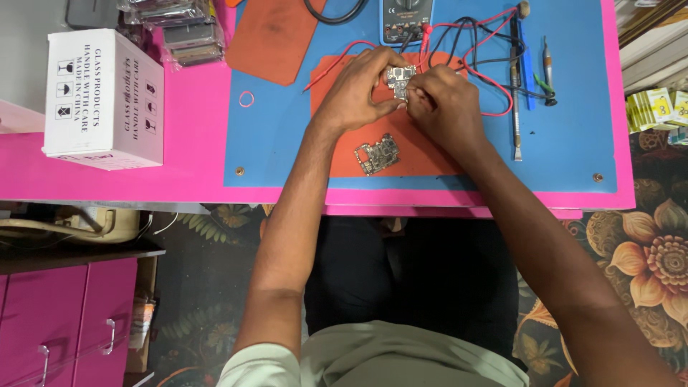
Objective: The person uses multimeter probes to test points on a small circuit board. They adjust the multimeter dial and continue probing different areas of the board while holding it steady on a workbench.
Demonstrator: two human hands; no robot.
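While your pink table (193, 165) carries a white cardboard box (104, 97) at left, your left hand (358, 89) and right hand (441, 104) together pinch a small metallic circuit board (401, 79) above the orange mat (423, 154); another bare board (376, 154) lies below, tangled red and black wires (480, 50) rightward.

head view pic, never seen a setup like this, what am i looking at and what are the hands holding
This one picture comes from a camera on a person's head, looking down at their own bare hands over a pink bench. The left hand and right hand together pinch a small circuit board above an orange mat. A second board lies on that mat. A blue mat underneath carries a meter with red and black leads and a few slim tools. A white box stands at the left.
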